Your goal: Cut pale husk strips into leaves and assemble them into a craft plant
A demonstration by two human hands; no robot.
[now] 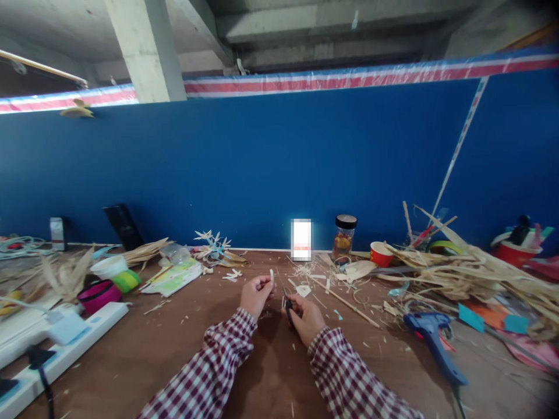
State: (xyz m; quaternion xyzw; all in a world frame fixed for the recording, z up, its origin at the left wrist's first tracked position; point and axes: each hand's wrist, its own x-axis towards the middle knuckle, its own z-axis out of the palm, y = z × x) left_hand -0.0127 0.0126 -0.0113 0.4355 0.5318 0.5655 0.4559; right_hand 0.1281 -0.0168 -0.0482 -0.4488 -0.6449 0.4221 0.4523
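Observation:
My left hand [257, 295] pinches a small pale strip [272, 276] that stands up between thumb and fingers; it looks like a piece of dried husk. A pair of dark-handled scissors [287, 305] is in my right hand [307, 317], with the fingers wrapped round the handles. The blades point up and away, just right of the strip and apart from it. Pale scraps and thin shavings [302, 269] lie on the table beyond the hands. A few short cut strips [232, 275] rest to the left, near a spiky flower-like piece made of pale strips [213, 244].
On the right lie a blue glue gun [434, 343], a heap of dried husks [458, 276] and a red paper cup [381, 254]. A lidded jar [343, 238] stands by the blue partition [279, 163]. To the left are a white power strip [74, 355] and a magenta round object [99, 297].

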